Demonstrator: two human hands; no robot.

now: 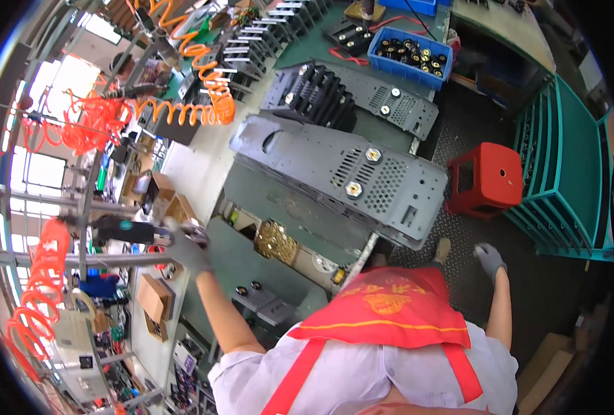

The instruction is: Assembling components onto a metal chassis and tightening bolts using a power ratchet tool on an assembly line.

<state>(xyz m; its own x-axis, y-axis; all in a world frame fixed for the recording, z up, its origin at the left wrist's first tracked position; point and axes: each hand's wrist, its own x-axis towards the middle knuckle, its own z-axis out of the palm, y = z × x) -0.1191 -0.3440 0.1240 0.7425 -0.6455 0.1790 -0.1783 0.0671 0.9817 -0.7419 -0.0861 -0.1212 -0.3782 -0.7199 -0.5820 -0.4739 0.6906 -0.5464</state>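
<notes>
My left hand (188,250), in a grey glove, reaches out to the left and is closed around the end of a black power screwdriver (133,231). An orange coiled hose (39,297) hangs near the tool's far end. My right hand (491,261), also gloved, hangs over the floor at my right side, fingers loosely bent and apart, holding nothing that I can see. In front of me lies a stack of long grey metal panels (307,158) with slots and perforations. Two hex-shaped fittings with brass-coloured centres, including one fitting (353,189), sit on the top panel.
Behind the stack are black slotted parts (310,97) and another grey panel (383,93). A blue bin (411,77) of black-and-brass fittings stands at the back. Brass-coloured small parts (276,243) fill a tray below. To the right are a red stool (497,178) and a teal rack (575,152).
</notes>
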